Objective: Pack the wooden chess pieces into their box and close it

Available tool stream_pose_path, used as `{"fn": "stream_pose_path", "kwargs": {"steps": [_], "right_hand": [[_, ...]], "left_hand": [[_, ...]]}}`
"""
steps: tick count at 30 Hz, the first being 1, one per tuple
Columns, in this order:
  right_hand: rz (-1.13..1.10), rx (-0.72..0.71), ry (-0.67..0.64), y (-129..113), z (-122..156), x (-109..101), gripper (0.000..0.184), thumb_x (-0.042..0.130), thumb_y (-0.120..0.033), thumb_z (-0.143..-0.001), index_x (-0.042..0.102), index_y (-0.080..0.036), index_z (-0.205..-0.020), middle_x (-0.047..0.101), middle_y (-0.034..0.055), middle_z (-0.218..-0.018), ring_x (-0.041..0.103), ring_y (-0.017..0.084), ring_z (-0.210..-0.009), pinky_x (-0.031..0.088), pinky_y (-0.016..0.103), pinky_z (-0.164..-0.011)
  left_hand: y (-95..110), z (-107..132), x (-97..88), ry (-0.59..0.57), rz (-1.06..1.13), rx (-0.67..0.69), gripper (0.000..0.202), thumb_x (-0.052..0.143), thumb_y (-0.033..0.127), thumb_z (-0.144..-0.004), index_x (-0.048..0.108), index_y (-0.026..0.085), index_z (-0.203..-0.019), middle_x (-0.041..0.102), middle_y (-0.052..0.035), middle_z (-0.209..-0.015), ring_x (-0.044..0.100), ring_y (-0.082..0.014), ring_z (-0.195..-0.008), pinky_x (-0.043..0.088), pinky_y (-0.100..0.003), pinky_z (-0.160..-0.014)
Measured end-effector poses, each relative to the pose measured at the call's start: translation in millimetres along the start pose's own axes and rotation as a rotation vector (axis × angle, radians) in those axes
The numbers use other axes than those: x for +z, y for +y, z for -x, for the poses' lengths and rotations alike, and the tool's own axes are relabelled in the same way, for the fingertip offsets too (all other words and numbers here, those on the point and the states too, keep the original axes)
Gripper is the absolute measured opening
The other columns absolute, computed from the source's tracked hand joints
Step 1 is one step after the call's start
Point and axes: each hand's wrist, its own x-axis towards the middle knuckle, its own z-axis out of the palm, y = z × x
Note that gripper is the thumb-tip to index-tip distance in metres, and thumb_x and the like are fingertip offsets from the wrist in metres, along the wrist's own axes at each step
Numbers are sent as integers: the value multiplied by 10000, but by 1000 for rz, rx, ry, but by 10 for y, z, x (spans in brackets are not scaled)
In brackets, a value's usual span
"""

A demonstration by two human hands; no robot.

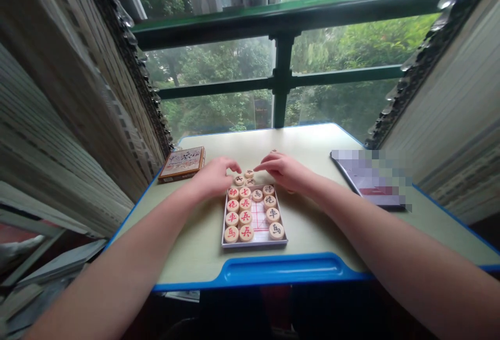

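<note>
A shallow white box (255, 244) holds xiangqi pieces on the table. Two columns of red-marked pieces (245, 218) fill its left side, and black-marked pieces (272, 215) line its right edge. Another black-marked piece (257, 194) sits at the top of the third column, with the red-lined bottom showing below it. Just beyond the box lie loose pieces (249, 173). My left hand (215, 174) is beside them, index finger and thumb apart. From the right, my right hand (288, 171) reaches its outstretched fingertips to the loose pieces. A piece shows partly under its palm.
A brown decorated box (182, 164) lies at the table's left edge. On the right is a dark flat book or folder (367, 184), partly blurred out. The table (312, 249) has a blue rim with a front tray groove (283, 269). Windows and curtains surround it.
</note>
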Motion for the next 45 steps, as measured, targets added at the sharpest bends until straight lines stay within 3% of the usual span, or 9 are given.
{"fn": "stream_pose_path", "kwargs": {"steps": [6,12,19,27,32,37,45], "right_hand": [[103,-41,-88,7,-10,73,440,451,28,-786,756,-248,-943,669,72,-1012,552,194,-909,429,366,-882],[229,11,-50,-9,4,25,374,464,-14,-787,747,-202,-944,674,92,-978,546,211,-915,426,362,-881],[198,-26,-52,-1,11,45,470,428,25,-758,713,-211,-1049,672,82,-1087,555,208,-962,425,374,-894],[187,-32,-45,64,0,11,434,426,29,-731,743,-185,-935,722,67,-1033,616,193,-980,425,367,-921],[192,7,-31,41,0,-38,291,505,-65,-777,753,-198,-851,741,67,-945,642,204,-921,448,380,-894],[210,43,-39,-3,-2,-67,279,533,-54,-762,751,-206,-846,748,56,-873,636,214,-858,470,389,-862],[245,88,-63,-1,10,-77,239,546,-120,-794,747,-196,-897,742,46,-922,592,231,-895,476,380,-848]], "left_hand": [[34,4,-4,-26,25,35,356,470,137,-670,740,194,-896,700,-41,-922,613,-172,-783,486,-260,-739],[11,-6,-5,-29,10,-6,273,539,267,-730,743,184,-891,728,-57,-891,639,-203,-777,496,-287,-742],[-10,-19,-2,-48,-22,29,305,506,158,-745,745,198,-930,731,-50,-978,652,-201,-923,480,-279,-855],[8,16,-32,-55,-52,18,295,557,164,-724,740,212,-949,727,-45,-1000,650,-213,-921,478,-286,-862],[30,29,-35,-38,-75,18,277,574,195,-734,737,219,-957,727,-36,-1001,645,-211,-931,482,-271,-839],[15,20,-17,-26,-52,19,306,573,216,-745,722,214,-1013,728,-34,-994,649,-207,-878,492,-273,-783],[-5,19,-34,-65,-42,54,264,570,261,-762,724,207,-969,720,-39,-994,641,-198,-855,480,-268,-752]]}}
